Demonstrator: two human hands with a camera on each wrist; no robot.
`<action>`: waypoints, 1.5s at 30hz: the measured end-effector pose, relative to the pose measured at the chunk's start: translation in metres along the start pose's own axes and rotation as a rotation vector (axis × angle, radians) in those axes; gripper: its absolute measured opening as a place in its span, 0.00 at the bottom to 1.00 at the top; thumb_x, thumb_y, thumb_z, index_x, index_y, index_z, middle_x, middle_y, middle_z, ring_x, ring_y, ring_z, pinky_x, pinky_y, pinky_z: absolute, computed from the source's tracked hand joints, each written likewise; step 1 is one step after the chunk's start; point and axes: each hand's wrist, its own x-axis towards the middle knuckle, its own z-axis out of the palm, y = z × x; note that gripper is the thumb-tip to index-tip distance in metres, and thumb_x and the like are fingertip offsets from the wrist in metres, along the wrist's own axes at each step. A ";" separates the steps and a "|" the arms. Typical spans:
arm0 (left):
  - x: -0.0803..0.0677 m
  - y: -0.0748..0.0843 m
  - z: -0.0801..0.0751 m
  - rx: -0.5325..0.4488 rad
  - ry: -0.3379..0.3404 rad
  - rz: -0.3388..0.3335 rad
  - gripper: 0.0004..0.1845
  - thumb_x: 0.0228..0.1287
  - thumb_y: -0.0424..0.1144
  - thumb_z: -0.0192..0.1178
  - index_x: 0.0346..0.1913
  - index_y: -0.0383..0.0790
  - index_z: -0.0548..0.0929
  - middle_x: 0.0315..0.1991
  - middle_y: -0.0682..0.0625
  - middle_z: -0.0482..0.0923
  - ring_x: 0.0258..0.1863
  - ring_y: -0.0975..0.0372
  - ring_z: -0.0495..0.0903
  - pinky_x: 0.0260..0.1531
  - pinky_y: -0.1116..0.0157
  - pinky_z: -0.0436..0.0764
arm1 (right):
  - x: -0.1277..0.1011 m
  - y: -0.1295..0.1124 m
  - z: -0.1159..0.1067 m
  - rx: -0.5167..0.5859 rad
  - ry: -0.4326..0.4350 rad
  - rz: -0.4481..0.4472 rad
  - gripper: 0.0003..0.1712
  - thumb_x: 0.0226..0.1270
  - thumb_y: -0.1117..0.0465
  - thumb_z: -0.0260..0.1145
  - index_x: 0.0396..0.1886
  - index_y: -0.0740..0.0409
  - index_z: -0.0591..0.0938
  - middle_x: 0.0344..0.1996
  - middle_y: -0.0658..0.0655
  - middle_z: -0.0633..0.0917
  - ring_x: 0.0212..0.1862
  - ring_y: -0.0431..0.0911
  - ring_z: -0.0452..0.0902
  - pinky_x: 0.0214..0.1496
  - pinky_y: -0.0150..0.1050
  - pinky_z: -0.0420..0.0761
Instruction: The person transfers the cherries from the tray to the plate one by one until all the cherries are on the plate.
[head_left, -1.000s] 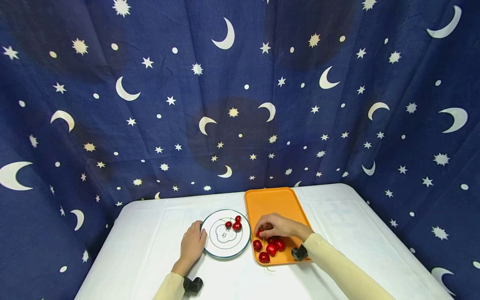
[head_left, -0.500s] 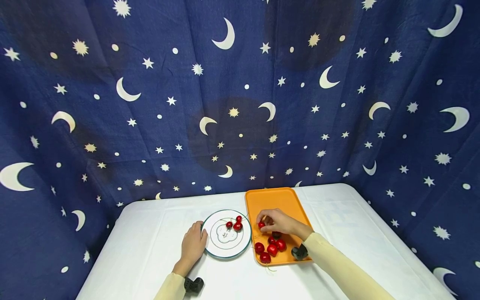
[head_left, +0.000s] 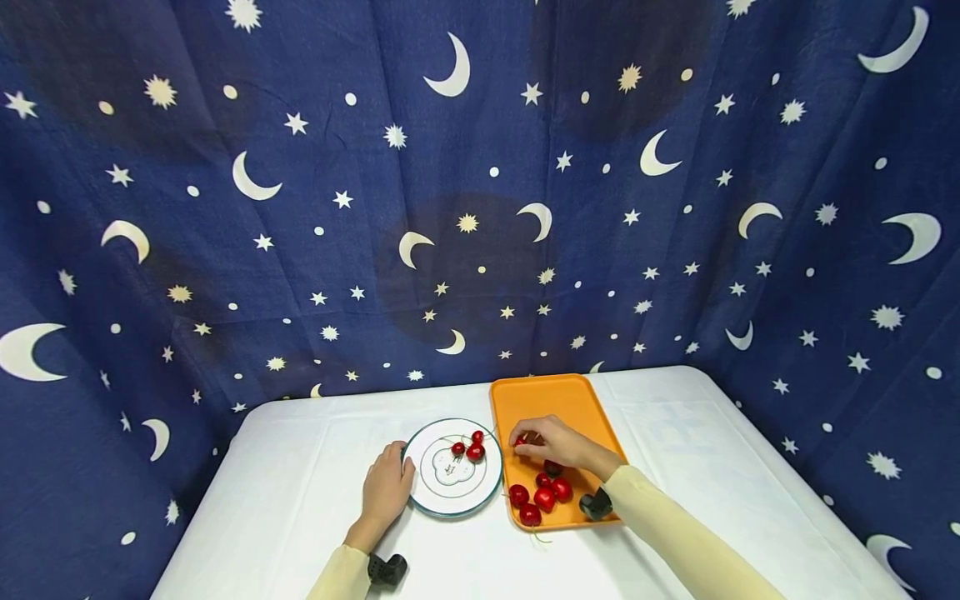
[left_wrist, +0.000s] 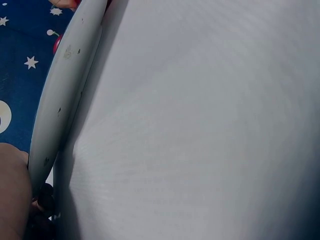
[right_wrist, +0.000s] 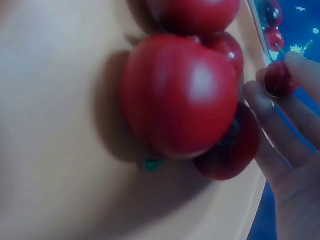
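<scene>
At the left rim of a white plate [head_left: 437, 497] with a dark green edge, my left hand [head_left: 387, 487] grips the plate, its thumb over the rim. Three red cherries [head_left: 476, 452] with thin stems lie on the plate's right half. Over the orange tray [head_left: 558, 400], my right hand [head_left: 557, 442] pinches a dark red cherry [right_wrist: 279, 79] between thumb and fingertips. Several more cherries [head_left: 544, 499] are grouped on the tray's near left part, below this hand. Seen from the right wrist, a large, round, shiny red fruit [right_wrist: 177, 97] fills the middle.
A white cloth [head_left: 300, 467] covers the table under plate and tray. Behind and at both sides hangs a dark blue curtain [head_left: 337, 167] with moons and stars. One stem [head_left: 542, 539] pokes over the tray's near edge. Each wrist bears a black camera [head_left: 387, 570].
My right hand has lifted a cherry from beside the others and moved slightly away from me over the tray. The left hand stays at the plate.
</scene>
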 end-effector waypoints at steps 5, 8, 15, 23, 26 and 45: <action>0.000 0.001 0.000 -0.002 -0.004 -0.001 0.17 0.74 0.37 0.53 0.58 0.30 0.79 0.55 0.36 0.84 0.56 0.44 0.84 0.54 0.47 0.80 | 0.004 -0.005 0.000 0.037 -0.010 0.020 0.07 0.76 0.58 0.64 0.46 0.55 0.84 0.39 0.54 0.90 0.42 0.40 0.85 0.49 0.28 0.84; 0.000 0.001 0.000 -0.004 -0.008 -0.002 0.17 0.74 0.37 0.53 0.58 0.30 0.79 0.56 0.36 0.84 0.56 0.44 0.84 0.55 0.47 0.80 | 0.006 -0.008 0.001 0.023 0.009 0.005 0.07 0.76 0.58 0.63 0.46 0.55 0.83 0.39 0.55 0.90 0.42 0.40 0.85 0.49 0.30 0.85; 0.001 0.001 0.000 -0.006 -0.008 -0.004 0.17 0.74 0.37 0.53 0.58 0.30 0.78 0.56 0.36 0.84 0.56 0.44 0.84 0.55 0.47 0.80 | 0.013 -0.014 0.006 -0.079 0.106 -0.078 0.04 0.73 0.58 0.67 0.43 0.53 0.84 0.48 0.54 0.83 0.40 0.41 0.77 0.46 0.32 0.81; -0.001 0.001 -0.001 -0.010 -0.009 -0.006 0.17 0.74 0.37 0.53 0.58 0.30 0.78 0.55 0.35 0.83 0.56 0.43 0.84 0.55 0.46 0.80 | 0.021 -0.019 0.012 -0.031 0.102 0.001 0.03 0.72 0.58 0.68 0.41 0.49 0.82 0.32 0.45 0.83 0.34 0.34 0.72 0.39 0.26 0.77; -0.001 0.001 -0.001 -0.007 -0.005 0.000 0.17 0.74 0.37 0.53 0.58 0.30 0.78 0.55 0.35 0.83 0.56 0.43 0.84 0.55 0.46 0.80 | 0.022 -0.019 0.016 -0.010 0.082 0.026 0.02 0.72 0.58 0.68 0.41 0.49 0.82 0.32 0.45 0.84 0.34 0.33 0.72 0.39 0.27 0.77; -0.002 0.003 -0.002 -0.009 -0.011 -0.001 0.17 0.74 0.37 0.53 0.58 0.29 0.78 0.56 0.35 0.83 0.56 0.43 0.83 0.55 0.46 0.80 | 0.030 -0.026 0.025 -0.103 0.040 0.093 0.04 0.69 0.59 0.70 0.40 0.50 0.82 0.35 0.46 0.83 0.35 0.36 0.72 0.40 0.29 0.74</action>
